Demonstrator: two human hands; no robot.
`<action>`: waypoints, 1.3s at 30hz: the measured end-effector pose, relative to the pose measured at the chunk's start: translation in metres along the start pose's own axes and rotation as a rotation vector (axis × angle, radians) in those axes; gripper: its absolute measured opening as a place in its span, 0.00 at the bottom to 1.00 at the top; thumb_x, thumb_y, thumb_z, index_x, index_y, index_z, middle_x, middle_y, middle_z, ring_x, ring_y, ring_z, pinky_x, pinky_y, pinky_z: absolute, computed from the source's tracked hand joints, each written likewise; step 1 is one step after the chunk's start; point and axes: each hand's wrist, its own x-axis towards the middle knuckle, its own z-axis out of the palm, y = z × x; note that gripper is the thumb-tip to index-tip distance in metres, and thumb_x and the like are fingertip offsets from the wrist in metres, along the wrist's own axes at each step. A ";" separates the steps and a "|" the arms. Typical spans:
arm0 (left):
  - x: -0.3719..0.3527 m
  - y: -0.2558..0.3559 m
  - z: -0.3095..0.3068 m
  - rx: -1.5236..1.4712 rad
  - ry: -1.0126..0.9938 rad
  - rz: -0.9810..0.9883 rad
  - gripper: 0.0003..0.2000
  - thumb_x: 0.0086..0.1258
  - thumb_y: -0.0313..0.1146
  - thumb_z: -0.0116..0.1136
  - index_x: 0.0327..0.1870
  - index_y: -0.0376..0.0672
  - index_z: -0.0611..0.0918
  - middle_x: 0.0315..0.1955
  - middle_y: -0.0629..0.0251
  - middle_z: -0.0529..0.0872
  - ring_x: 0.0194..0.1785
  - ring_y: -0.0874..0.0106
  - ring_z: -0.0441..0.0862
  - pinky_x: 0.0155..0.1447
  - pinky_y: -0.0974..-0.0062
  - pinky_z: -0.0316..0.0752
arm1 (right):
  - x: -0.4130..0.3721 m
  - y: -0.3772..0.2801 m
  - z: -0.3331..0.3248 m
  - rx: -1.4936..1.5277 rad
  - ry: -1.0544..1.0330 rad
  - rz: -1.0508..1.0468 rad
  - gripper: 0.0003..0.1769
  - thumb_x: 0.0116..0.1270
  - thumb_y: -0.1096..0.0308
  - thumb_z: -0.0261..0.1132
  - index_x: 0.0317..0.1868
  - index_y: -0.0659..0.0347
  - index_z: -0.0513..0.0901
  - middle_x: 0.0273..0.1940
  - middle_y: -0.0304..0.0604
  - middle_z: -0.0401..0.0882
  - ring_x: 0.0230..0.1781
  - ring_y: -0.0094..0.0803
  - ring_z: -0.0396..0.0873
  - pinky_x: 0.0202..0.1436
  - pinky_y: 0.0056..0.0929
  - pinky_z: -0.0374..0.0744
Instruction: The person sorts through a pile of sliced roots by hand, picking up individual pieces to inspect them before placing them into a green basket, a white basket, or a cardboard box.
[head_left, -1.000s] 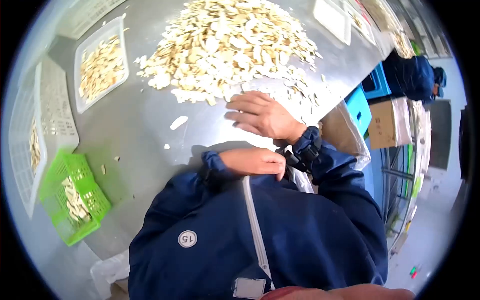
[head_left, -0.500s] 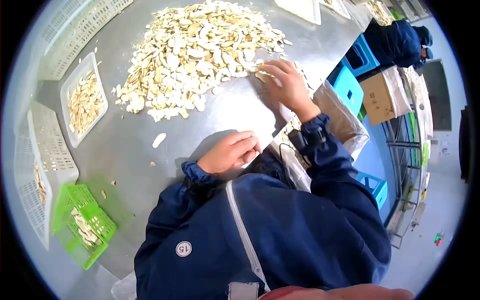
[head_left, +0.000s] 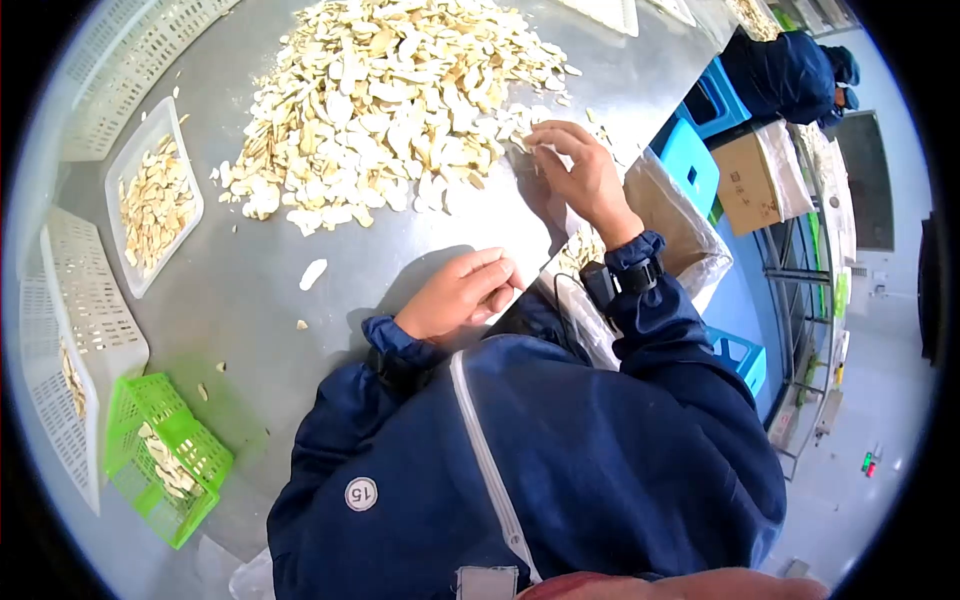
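A large heap of pale dried slices (head_left: 390,90) covers the upper middle of the metal table (head_left: 270,270). My right hand (head_left: 583,178) is at the heap's right edge, fingers bent but apart, with the fingertips at a few slices. No slice shows clearly held in it. My left hand (head_left: 460,295) rests near the table's front edge, fingers curled in and pressed together. Its palm is hidden, so I cannot see whether anything is inside. One loose slice (head_left: 313,274) lies to its left. Below the right wrist, a lined carton (head_left: 685,225) and a bag with slices (head_left: 580,250) sit beside the table edge.
A white tray of slices (head_left: 190,215), a green basket (head_left: 205,445) with slices and white perforated baskets (head_left: 95,270) stand on the left. Blue stools (head_left: 690,170), a cardboard box (head_left: 745,185) and a metal rack are on the right. Another person (head_left: 785,75) bends at the upper right.
The view has shifted slightly. My right hand's fingers have bent more, and slices by its fingertips are spread differently. My left hand keeps nearly the same curled pose.
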 end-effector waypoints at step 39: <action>0.016 -0.024 -0.001 0.017 0.526 0.384 0.12 0.90 0.41 0.54 0.55 0.39 0.76 0.32 0.70 0.80 0.24 0.85 0.69 0.22 0.84 0.58 | -0.052 -0.091 0.013 -0.002 -0.112 -0.164 0.12 0.72 0.64 0.74 0.53 0.55 0.91 0.39 0.46 0.88 0.36 0.47 0.89 0.41 0.40 0.88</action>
